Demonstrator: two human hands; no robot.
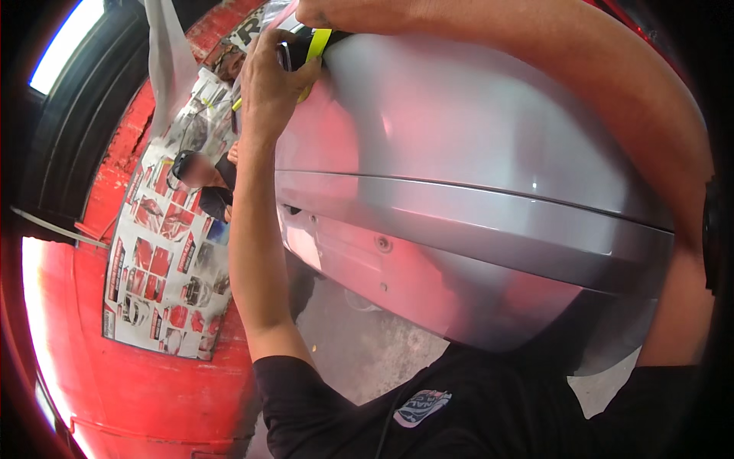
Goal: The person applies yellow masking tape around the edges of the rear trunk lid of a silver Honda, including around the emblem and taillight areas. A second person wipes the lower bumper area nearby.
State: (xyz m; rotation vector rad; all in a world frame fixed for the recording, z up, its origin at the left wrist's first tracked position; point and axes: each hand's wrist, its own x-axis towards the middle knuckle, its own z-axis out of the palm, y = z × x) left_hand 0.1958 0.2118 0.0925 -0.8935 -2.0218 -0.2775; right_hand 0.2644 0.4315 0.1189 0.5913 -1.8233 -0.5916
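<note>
A glossy silver car body panel [474,138] fills the middle and right, with a long seam across it and a recessed section with round fittings below. At its upper left corner, my left hand [271,84] has its fingers curled and its thumb pressed on a yellow-green strip [317,46]. Beside that strip, a black part [298,55] shows between thumb and forefinger. My right arm reaches over the panel's top from the right. Only part of my right hand [325,14] shows at the upper edge, close to the strip; its fingers are hidden.
On the left, a large sheet [168,252] of car pictures hangs on a red wall [176,398]. Another person in a dark cap [182,162] is in front of it. Whitish film [168,69] hangs at the upper left. Grey floor [367,348] shows below the panel.
</note>
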